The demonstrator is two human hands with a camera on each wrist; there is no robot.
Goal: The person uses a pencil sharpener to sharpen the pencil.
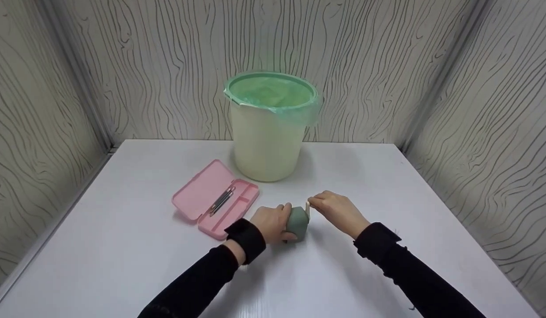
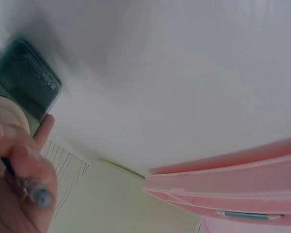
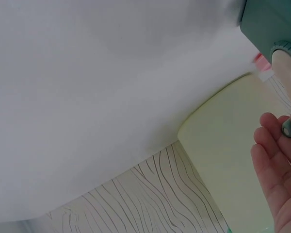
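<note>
A green hand-crank pencil sharpener (image 1: 297,224) stands on the white table, gripped from its left side by my left hand (image 1: 269,223). In the left wrist view, a pencil (image 2: 38,191) points out from the sharpener's pale round inlet (image 2: 8,110), its ferrule end between the left fingers. The sharpener's dark see-through drawer (image 2: 26,75) faces the tabletop side. My right hand (image 1: 337,211) pinches the small green knob (image 3: 288,128) of the cream crank (image 3: 284,73). The pencil's tip is hidden inside the sharpener.
A pink pencil case (image 1: 217,227) lies open left of the hands, with several pencils (image 1: 222,201) inside. Behind stands a cream bin (image 1: 266,145) with a green rim and a green bag liner. Wood-patterned walls (image 1: 175,66) border the white table (image 1: 136,212).
</note>
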